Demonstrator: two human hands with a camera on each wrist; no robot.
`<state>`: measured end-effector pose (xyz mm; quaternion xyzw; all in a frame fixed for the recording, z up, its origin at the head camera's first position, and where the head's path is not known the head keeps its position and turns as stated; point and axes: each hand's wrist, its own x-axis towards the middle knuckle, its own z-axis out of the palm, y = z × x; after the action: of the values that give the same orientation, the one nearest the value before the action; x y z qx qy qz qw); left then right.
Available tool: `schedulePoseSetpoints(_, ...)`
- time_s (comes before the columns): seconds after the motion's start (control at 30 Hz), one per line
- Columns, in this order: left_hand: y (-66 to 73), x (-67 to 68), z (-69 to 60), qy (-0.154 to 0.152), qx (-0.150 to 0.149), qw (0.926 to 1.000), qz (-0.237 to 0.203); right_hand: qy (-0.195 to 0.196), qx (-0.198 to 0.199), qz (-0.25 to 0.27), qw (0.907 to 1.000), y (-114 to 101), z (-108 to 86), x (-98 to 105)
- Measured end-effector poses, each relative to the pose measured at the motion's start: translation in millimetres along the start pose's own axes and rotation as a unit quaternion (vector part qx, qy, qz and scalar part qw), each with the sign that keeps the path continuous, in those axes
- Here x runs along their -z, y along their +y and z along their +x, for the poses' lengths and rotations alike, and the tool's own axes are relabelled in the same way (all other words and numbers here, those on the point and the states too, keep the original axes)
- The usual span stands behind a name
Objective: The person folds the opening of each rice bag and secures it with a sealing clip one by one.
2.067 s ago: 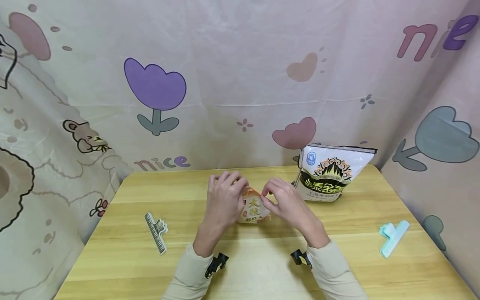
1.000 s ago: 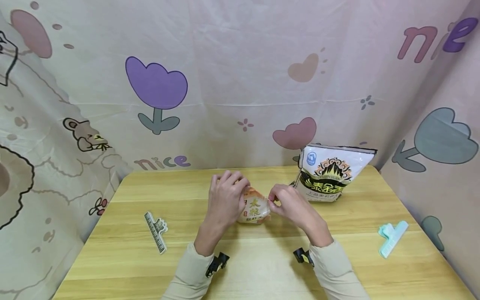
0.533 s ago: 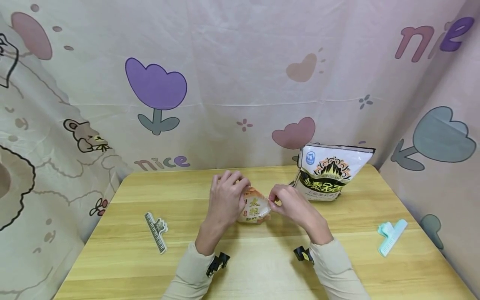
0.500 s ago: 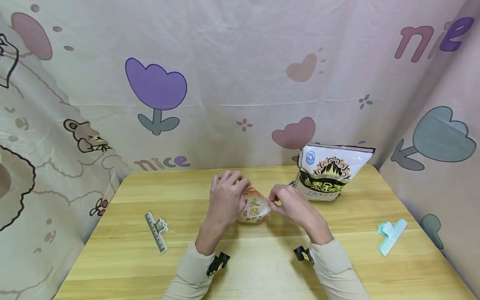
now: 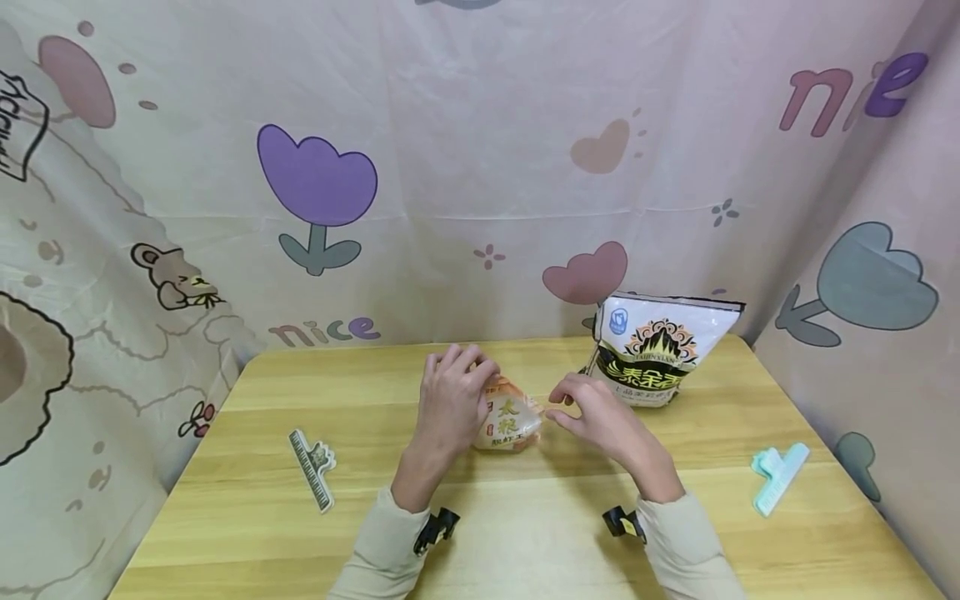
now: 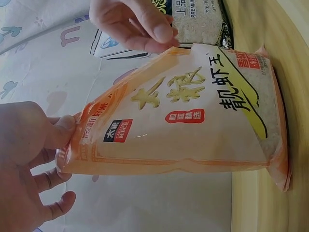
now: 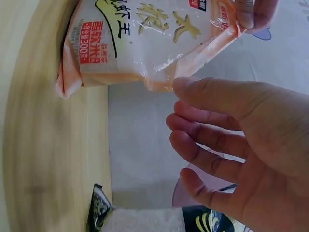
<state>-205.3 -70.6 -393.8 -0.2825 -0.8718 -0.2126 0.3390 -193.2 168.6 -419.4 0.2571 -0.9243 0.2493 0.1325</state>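
A small orange-and-white rice bag (image 5: 510, 423) stands upright near the middle of the table. My left hand (image 5: 452, 407) pinches its top edge between thumb and fingers, plain in the left wrist view, where the orange top (image 6: 79, 140) is gathered. Close to the bag's right edge is my right hand (image 5: 603, 417), its thumb (image 7: 207, 92) and fingers parted with nothing between them. In the right wrist view the thumb tip lies at or just beside the bag's side; whether it touches I cannot tell. Rice shows through the lower part of the bag.
Behind my right hand stands a larger white and black rice bag (image 5: 660, 350). A piano-key patterned clip (image 5: 311, 471) lies on the table (image 5: 517, 533) at left, a mint-green clip (image 5: 780, 477) at right. A printed curtain (image 5: 465, 167) hangs along the back and sides.
My right hand has released the small rice bag's right edge and shifted slightly right, with its thumb and finger spread. The left hand keeps its hold. The head view has tilted a little.
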Motion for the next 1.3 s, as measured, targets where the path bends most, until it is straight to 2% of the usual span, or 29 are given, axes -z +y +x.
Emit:
schedulePoseSetpoints(0.13, -0.2, -0.1, -0.1, -0.001, 0.001, 1.0, 0.002, 0.027, 0.012, -0.008, 0.9996, 4, -9.1, 3)
schedulePoseSetpoints(0.33, 0.6, 0.7, -1.3, -0.008, 0.007, 0.9999, -0.001, 0.057, 0.009, -0.011, 0.9983, 8, -24.9, 9)
schedulePoseSetpoints(0.67, -0.4, 0.6, -1.5, -0.011, 0.011, 0.9999, -0.001, 0.087, 0.028, -0.023, 0.9956, 17, -36.2, 12)
schedulePoseSetpoints(1.03, -0.4, 0.6, -1.0, -0.013, 0.01, 0.9998, -0.006, 0.085, 0.022, -0.064, 0.9941, 25, -54.0, 9)
schedulePoseSetpoints(1.3, -0.8, 1.4, -1.3, -0.011, 0.013, 0.9998, -0.007, 0.064, 0.01, -0.078, 0.9949, 32, -64.3, 12)
